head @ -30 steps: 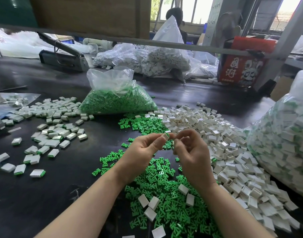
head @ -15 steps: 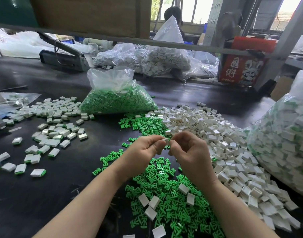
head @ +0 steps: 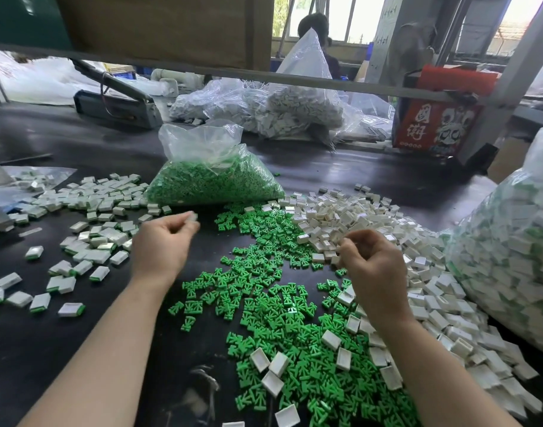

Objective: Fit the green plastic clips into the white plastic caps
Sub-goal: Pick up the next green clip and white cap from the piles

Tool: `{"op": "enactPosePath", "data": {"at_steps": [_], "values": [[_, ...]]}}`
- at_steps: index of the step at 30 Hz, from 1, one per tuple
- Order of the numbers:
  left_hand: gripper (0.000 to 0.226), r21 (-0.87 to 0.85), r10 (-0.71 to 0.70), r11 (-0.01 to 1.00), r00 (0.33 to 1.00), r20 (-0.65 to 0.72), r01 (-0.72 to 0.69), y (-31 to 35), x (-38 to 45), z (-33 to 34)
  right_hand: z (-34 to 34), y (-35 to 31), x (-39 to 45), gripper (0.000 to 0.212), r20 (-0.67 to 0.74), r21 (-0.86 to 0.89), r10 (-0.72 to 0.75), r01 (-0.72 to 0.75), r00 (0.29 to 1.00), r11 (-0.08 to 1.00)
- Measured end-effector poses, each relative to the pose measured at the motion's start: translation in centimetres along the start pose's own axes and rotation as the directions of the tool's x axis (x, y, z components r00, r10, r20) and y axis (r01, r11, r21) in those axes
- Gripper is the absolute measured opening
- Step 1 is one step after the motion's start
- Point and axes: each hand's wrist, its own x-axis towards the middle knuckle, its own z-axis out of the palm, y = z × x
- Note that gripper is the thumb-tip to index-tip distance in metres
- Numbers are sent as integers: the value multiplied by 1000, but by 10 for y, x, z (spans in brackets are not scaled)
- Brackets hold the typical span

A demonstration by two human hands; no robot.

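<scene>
Green clips [head: 282, 318] strewn over black table [head: 64, 359], white caps [head: 372, 223], window [head: 341, 16] behind

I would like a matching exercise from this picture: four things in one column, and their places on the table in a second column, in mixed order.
Things:
1. bag of green clips
2. loose white caps
3. finished caps
4. left hand

Places:
A. heaped on the right side of the table
B. spread on the left side of the table
C. raised, pinching a small white piece
D. at the far middle, behind the loose green clips

Pairs: 1-D, 2-A, 3-B, 4-C
</scene>
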Motion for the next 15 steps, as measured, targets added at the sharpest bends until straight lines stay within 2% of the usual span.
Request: {"op": "enactPosePath", "data": {"at_steps": [1,3,5,7,10,13,15], "values": [[23,162,-29,986,997,-70,40,-6,4,-7,0,1,0,16,-3,-20,4,-4,1000,1000],[24,438,-75,889,986,-152,135,-16,9,-17,-2,4,2,18,-2,-84,6,-6,1000,996],[27,563,-90,806,977,-192,185,-19,12,-22,-5,6,4,18,24,-160,10,-6,1000,987],[32,601,-76,775,972,-220,197,-17,13,-23,-6,8,5,20,66,-258,19,-1,998,966],[43,596,-30,787,975,-222,160,-11,9,-18,-8,8,6,14,129,-420,35,23,991,907],[23,530,127,848,978,-165,-21,-4,3,-8,-8,7,5,3,184,-561,12,95,983,822],[28,443,203,886,974,-96,-141,4,-6,0,-8,7,4,8,215,-643,-18,156,976,750]]}}
